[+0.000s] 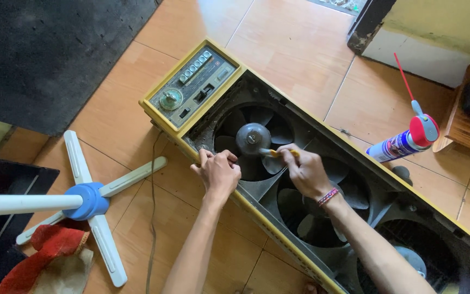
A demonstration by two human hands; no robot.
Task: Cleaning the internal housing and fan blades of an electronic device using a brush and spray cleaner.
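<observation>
Here, at the far left, a white cross-shaped fan stand with a blue plastic hub (87, 200) lies on the tan tiled floor (295, 49), a crumpled red cloth (47, 247) beside it. Next comes the long yellow metal box fan (161, 111), laid flat with its grille off and its grey control panel (194, 84) at the near end. The left hand (218, 173) grips the casing's edge, fingers curled tight over it, steadying the unit. The right hand (305, 171) pinches a small yellow-handled tool (276, 153), its tip at the round grey hub (253, 138) of the first dark blade set. The step looks like working at that hub; the next move likely calls for a firm brace and careful tip placement. Further right stands a blue-and-white spray can with a red cap and straw (406, 141).
</observation>
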